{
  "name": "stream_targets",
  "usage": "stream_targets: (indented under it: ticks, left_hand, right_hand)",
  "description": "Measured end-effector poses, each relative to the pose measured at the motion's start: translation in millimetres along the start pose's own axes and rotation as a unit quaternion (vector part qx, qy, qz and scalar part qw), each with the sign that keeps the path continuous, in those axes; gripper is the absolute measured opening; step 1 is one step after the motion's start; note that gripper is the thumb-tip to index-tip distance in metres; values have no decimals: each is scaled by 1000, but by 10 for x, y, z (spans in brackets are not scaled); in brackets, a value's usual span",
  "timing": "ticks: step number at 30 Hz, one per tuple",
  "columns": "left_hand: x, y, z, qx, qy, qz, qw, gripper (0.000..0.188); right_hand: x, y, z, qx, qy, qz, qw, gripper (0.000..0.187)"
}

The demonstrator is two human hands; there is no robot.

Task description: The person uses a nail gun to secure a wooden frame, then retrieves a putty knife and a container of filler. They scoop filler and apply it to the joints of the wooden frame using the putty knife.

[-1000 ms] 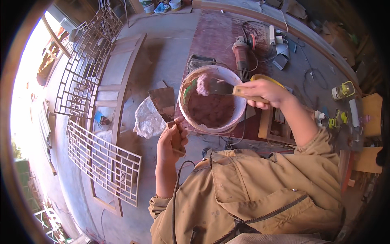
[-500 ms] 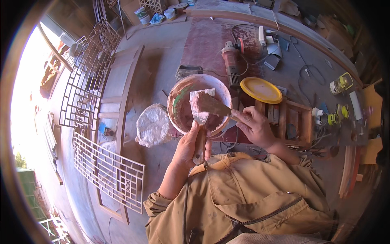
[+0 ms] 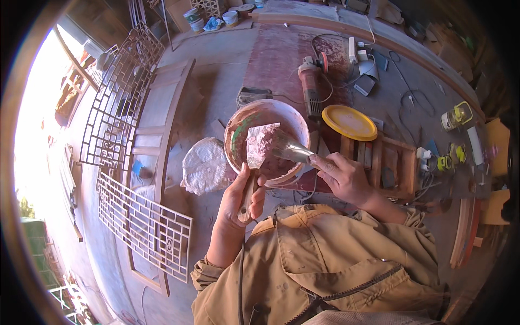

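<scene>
Grasps a broad scraper [image 3: 255,154] in the left grip [image 3: 239,196], a second scraper [image 3: 292,149] in the right grip [image 3: 344,181], with pink paste [image 3: 265,138] heaped on the former. Holds both over a bucket [image 3: 260,110], smeared inside with similar paste. Has a yellow lid [image 3: 349,122] toward half past two from the bucket, small pails [image 3: 230,19] far off at eleven, contents unclear.

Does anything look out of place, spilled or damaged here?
Nothing is plainly spilled or broken. The reddish board looks mottled near the angle grinder; whether that is staining or wear, I cannot tell. The yellow lid is off the bucket, seemingly perched on a wooden box, which looks untidy.
</scene>
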State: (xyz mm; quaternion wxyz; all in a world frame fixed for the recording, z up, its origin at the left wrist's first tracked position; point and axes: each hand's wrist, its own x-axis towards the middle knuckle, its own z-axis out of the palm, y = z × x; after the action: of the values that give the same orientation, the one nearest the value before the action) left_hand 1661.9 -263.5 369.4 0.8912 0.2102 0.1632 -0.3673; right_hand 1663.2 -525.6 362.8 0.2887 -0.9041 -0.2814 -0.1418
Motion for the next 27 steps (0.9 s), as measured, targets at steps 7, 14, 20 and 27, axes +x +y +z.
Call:
stream_targets:
  ticks: [7, 14, 20, 27]
  left_hand:
    - [-47, 68, -33, -91, -70, 21, 993, 48]
    - [41, 66, -8, -89, -71, 9, 993, 49]
    - [45, -40, 98, -111, -82, -38, 990, 49]
    - [-174, 104, 233, -82, -94, 71, 990, 50]
  right_hand:
    - [61, -19, -124, -23, 10, -5, 1000, 43]
    - [98, -109, -44, 776, -139, 280, 547, 43]
    - [-56, -94, 339, 731, -147, 340, 573, 42]
    - [-429, 125, 241, 720, -75, 371, 581, 39]
